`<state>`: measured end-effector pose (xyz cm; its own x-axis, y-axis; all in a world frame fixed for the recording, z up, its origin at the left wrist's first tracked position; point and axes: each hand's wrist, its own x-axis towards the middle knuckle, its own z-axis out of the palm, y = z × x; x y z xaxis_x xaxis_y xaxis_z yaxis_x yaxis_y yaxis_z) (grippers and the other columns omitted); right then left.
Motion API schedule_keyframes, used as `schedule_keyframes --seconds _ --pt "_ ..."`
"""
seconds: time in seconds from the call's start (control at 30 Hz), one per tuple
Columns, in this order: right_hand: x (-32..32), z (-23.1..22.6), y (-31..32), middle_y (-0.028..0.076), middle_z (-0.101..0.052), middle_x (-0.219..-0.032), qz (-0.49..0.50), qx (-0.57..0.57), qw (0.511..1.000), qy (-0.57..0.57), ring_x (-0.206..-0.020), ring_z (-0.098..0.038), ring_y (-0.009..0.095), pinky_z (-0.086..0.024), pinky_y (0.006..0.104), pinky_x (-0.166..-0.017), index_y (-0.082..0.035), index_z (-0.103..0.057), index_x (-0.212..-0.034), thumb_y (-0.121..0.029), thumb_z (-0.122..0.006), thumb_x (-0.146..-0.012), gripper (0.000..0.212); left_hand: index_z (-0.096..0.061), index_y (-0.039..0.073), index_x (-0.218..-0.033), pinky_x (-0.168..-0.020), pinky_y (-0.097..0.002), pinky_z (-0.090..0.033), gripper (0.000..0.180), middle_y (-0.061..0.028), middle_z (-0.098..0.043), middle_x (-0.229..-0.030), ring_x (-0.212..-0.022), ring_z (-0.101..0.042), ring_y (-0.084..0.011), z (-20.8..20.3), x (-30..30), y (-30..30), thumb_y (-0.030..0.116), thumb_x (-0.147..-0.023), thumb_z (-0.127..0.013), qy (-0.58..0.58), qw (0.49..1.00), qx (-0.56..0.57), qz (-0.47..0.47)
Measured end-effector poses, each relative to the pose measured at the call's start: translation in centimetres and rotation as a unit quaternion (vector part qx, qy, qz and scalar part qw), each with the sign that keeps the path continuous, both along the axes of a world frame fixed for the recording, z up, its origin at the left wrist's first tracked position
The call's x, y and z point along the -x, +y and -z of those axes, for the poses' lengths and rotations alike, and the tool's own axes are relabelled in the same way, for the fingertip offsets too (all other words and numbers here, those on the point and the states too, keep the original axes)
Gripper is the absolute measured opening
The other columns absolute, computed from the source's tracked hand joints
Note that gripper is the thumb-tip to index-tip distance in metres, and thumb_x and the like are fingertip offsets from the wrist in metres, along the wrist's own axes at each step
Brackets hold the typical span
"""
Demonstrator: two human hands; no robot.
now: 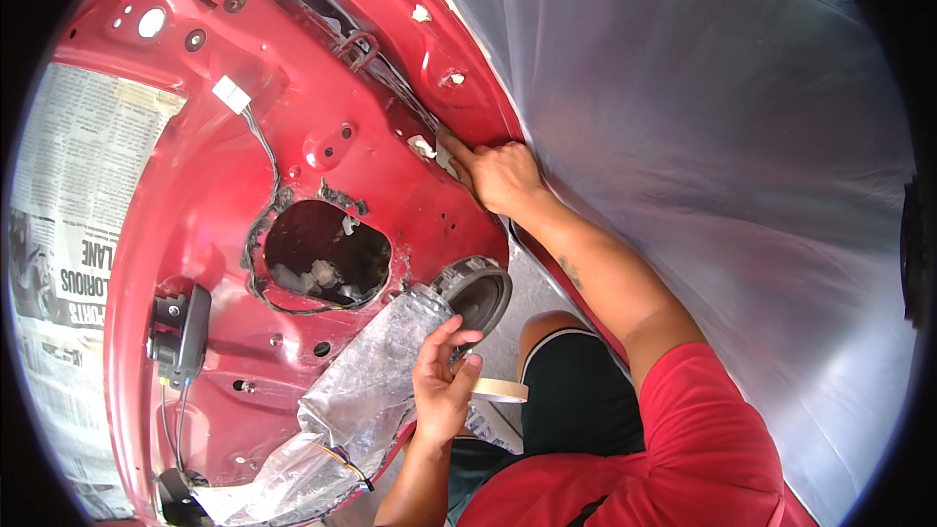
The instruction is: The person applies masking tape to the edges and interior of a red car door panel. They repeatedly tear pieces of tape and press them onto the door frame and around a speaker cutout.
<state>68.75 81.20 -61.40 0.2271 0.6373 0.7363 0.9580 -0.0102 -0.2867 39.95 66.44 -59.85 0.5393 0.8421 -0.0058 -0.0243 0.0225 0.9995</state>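
Observation:
A red car door with its inner trim off [224,166] stands before me. My right hand [506,179] is at the door's hinge-side edge, index finger stretched out into the gap by the car body and the other fingers bent. A pale torn scrap [423,146] sits beside that fingertip; whether the fingers touch it I cannot tell. My left hand [447,381] is raised near the round black speaker [478,301], its fingers curled. A roll of cream masking tape [500,390] is held at its thumb; part of the roll is hidden by the hand.
Clear plastic sheeting [366,371] hangs off the lower door. Newspaper [83,166] covers the window area. A large opening [327,254], a loose white connector [232,95] and a black door handle [185,332] are on the panel. Translucent plastic sheet [703,137] drapes the right side.

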Motion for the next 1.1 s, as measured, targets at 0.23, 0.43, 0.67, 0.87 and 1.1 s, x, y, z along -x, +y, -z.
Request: schedule_keyframes --seconds 0.23,0.43,0.67,0.87,1.1 --pt "-0.1 -1.3 0.3 0.013 -0.071 -0.067 -0.012 0.086 0.996 -0.008 -0.059 -0.071 0.031 -0.053 0.0455 -0.056 -0.024 -0.055 -0.147 -0.028 -0.055 -0.096 0.051 -0.045 0.004 -0.149 -0.064 -0.0183 -0.045 0.058 -0.0103 -0.061 -0.129 -0.077 -0.058 -0.0033 0.0 0.3 0.5 -0.011 -0.096 -0.06 0.001 1.0 0.007 -0.003" --pt "0.5 -3.5 -0.8 0.014 -0.074 -0.076 -0.016 0.161 0.987 0.018 -0.069 -0.074 0.032 -0.054 0.0451 -0.061 -0.023 -0.052 -0.15 -0.022 -0.054 -0.095 0.055 -0.045 0.004 -0.149 -0.064 -0.0181 -0.043 0.057 -0.0101 -0.061 -0.127 -0.075 -0.056 -0.0029 0.0 0.4 0.3 -0.011 -0.095 -0.059 0.002 1.0 0.008 -0.002" --pt "-0.4 -4.8 -0.7 0.014 -0.077 -0.09 -0.044 0.214 0.976 0.015 -0.085 -0.076 0.031 -0.056 0.0445 -0.071 -0.025 -0.054 -0.147 -0.017 -0.051 -0.095 0.053 -0.045 0.004 -0.149 -0.063 -0.0184 -0.042 0.057 -0.0099 -0.062 -0.126 -0.076 -0.054 -0.0028 -0.1 0.0 0.0 -0.011 -0.096 -0.059 0.005 1.0 0.005 0.014" --pt "-0.3 -4.7 -0.8 0.013 -0.076 -0.089 -0.059 0.218 0.974 -0.006 -0.085 -0.075 0.032 -0.056 0.0443 -0.073 -0.024 -0.06 -0.141 -0.014 -0.048 -0.097 0.047 -0.045 0.004 -0.149 -0.061 -0.0184 -0.041 0.057 -0.0102 -0.063 -0.125 -0.071 -0.052 -0.0018 0.3 0.1 0.0 -0.011 -0.096 -0.059 0.013 1.0 0.021 0.018" --pt "-0.6 -4.2 -1.5 0.011 -0.077 -0.094 -0.09 0.223 0.97 -0.024 -0.09 -0.075 0.031 -0.056 0.0449 -0.075 -0.026 -0.064 -0.138 -0.018 -0.047 -0.098 0.044 -0.045 0.003 -0.149 -0.06 -0.0178 -0.041 0.057 -0.0105 -0.063 -0.125 -0.074 -0.053 -0.0016 0.0 0.1 -0.2 -0.012 -0.095 -0.058 0.013 0.999 0.022 0.026"
